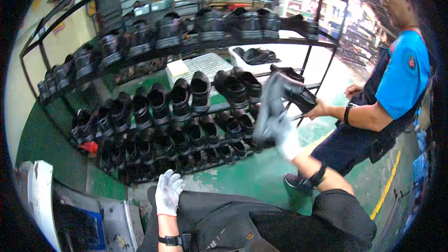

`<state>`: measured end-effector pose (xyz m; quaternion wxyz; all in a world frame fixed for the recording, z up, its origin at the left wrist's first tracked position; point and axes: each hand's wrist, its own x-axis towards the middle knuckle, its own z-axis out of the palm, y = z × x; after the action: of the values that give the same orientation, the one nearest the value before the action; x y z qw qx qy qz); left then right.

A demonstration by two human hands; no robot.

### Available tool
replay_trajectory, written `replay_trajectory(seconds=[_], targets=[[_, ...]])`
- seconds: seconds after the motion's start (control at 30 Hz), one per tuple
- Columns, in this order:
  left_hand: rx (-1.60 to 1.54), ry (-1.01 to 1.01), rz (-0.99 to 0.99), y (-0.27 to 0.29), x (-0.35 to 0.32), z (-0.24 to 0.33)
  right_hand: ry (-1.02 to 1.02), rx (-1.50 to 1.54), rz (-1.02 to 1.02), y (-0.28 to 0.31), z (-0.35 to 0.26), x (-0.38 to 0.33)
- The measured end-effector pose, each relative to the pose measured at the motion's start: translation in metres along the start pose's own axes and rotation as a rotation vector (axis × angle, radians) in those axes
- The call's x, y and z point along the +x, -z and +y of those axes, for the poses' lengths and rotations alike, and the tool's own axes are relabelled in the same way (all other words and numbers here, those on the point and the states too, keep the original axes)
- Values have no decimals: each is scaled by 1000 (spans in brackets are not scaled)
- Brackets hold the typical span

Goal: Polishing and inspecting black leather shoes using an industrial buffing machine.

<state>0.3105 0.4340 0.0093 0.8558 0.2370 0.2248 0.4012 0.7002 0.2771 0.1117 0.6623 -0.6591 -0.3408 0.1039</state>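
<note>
My right hand, in a white glove and smeared by motion, is raised in front of the rack's right end. It grips a dark shoe, blurred grey and held toe up. Just beyond it, a co-worker's hand holds another black shoe; the two shoes overlap in view, and whether they touch I cannot tell. My left hand, also gloved in white, rests on my black-trousered leg with its fingers loosely extended and nothing in it.
A black metal rack ahead carries rows of black shoes on several levels. Behind it are a white crate and a white bin with dark pieces. The co-worker in blue stands at the right. A grey-white machine is at lower left.
</note>
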Motion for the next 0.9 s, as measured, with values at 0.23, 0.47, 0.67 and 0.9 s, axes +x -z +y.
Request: replay_trajectory(seconds=[0.23, 0.47, 0.67, 0.9], targets=[[101, 55, -39, -42, -18, -27, -282, 10, -789, -106, -30, -125], [55, -575, 160, -42, -46, -4, 429, 6, -1238, -196, -29, -163], [148, -661, 191, 45, -60, 19, 504, 14, -1371, -244, -36, -185], [-30, -654, 305, 56, -73, 26, 431, -5, -1437, -266, -35, -195]])
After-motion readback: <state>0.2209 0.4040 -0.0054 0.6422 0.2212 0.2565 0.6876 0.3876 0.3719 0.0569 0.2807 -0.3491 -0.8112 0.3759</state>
